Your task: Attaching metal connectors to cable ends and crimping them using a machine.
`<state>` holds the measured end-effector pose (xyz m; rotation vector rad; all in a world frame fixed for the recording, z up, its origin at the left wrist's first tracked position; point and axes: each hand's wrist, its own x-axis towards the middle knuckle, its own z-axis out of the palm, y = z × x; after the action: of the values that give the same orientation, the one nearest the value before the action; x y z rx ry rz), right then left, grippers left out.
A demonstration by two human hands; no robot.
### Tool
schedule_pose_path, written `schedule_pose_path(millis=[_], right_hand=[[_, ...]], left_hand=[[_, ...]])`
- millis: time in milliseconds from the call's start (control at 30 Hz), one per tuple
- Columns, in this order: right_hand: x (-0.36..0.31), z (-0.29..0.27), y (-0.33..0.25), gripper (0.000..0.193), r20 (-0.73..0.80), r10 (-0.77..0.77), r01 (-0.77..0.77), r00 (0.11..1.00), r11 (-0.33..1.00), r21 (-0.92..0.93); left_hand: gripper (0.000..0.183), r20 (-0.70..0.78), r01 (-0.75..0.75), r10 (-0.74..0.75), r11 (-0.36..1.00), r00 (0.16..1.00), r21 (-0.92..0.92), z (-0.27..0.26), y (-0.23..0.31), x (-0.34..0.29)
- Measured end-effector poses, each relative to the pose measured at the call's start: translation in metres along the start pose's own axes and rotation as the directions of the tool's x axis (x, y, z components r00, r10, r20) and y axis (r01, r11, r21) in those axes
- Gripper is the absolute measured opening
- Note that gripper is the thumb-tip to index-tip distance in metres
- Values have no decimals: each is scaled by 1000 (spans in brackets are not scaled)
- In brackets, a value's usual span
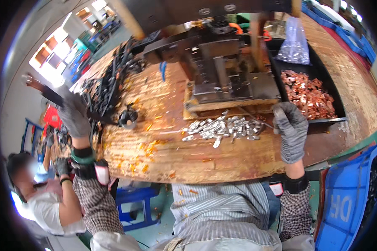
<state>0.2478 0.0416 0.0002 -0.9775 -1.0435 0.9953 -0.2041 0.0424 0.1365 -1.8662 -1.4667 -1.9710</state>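
Observation:
My left hand (74, 115), in a grey glove, is raised over the left side of the table, closed around a black strip-like piece (51, 95) with a copper-coloured end pointing up and left. My right hand (291, 131), also gloved, is at the right of the table, its fingers pinched on a thin metal rod (257, 118). The rod's tip points left, toward a metal press fixture (222, 79). A pile of small silver metal pieces (224, 127) lies in front of that fixture, left of my right hand.
A black tray (341, 111) holds copper pieces (308, 94) and a clear plastic bag (295, 44). Black parts (109, 83) heap at the left, near a black round object (128, 117). A blue crate (347, 196) stands at right. Another person (50, 201) works at left.

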Motion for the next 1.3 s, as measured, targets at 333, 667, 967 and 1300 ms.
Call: schedule_pose_path(millis=[333, 667, 967, 1300], right_hand=[[-59, 107, -31, 59, 752, -332, 675, 570, 711, -198], [-94, 83, -19, 32, 894, 58, 338, 444, 914, -227], [-83, 97, 24, 32, 834, 248, 300, 494, 852, -430], [-66, 102, 26, 34, 837, 247, 384, 488, 800, -461]], left_hand=[[24, 210, 147, -37, 831, 977, -536, -141, 122, 100], [40, 421, 536, -331, 519, 844, -666, -60, 22, 35], [31, 198, 675, -687, 545, 699, -497, -19, -92, -55], [56, 738, -245, 57, 958, 673, 150, 87, 95, -193]])
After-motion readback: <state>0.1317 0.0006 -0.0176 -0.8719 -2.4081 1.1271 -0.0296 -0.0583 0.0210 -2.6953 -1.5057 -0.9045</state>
